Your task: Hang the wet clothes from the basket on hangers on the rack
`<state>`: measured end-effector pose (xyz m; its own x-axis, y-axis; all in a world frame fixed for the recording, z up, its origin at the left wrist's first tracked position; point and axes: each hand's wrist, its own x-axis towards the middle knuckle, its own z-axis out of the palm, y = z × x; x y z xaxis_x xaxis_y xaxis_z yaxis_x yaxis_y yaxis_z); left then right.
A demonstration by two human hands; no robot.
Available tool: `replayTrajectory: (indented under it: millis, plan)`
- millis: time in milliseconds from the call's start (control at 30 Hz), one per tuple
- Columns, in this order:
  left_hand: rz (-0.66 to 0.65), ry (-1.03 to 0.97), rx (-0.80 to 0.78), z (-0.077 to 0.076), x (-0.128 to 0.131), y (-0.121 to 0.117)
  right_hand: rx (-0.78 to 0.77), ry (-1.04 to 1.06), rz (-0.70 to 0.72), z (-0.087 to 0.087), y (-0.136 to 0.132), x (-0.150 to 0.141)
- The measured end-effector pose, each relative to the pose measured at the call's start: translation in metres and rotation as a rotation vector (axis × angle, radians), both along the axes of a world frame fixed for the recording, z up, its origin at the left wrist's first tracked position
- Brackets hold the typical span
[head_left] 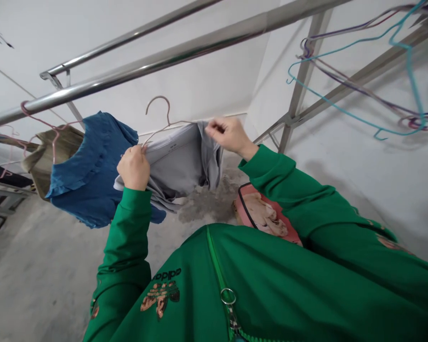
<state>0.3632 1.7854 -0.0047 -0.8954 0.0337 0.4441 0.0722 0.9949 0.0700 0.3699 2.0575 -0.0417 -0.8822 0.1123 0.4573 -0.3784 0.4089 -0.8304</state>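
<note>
Grey tee (174, 164) hanging in mid-air with a pink wire hanger (162, 114) through the neck. Left hand (133, 167) has its fingers pinched tight on the collar, right hand (230, 137) clamped on the far shoulder. Blue top (89, 175) hangs just left, under a steel drying rail (128, 71).

Blue shirt (89, 166) hanging from steel rail (128, 76)

Single head-worn camera, facing forward and down over the chest (257, 285); left hand (133, 167) and right hand (230, 137) close in frame, floor (39, 266) beyond.
</note>
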Motion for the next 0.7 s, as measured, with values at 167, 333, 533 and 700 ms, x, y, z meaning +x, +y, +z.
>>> replayTrajectory:
  millis: [167, 333, 533, 700]
  plan:
    - [-0.004, 0.002, -0.008, -0.005, -0.002, -0.005, 0.014, -0.104, -0.454, -0.035, 0.041, -0.016]
    - [-0.003, 0.004, 0.018, -0.006, -0.004, -0.004, -0.061, -0.284, -0.343, -0.060, 0.040, -0.022]
    - [-0.002, 0.005, 0.066, -0.006, -0.005, -0.008, -0.846, -0.259, -0.227, -0.059, 0.032, -0.027]
    - [0.015, -0.005, 0.103, -0.007, -0.007, -0.013, -1.076, -0.195, -0.346, -0.054, 0.043, -0.028]
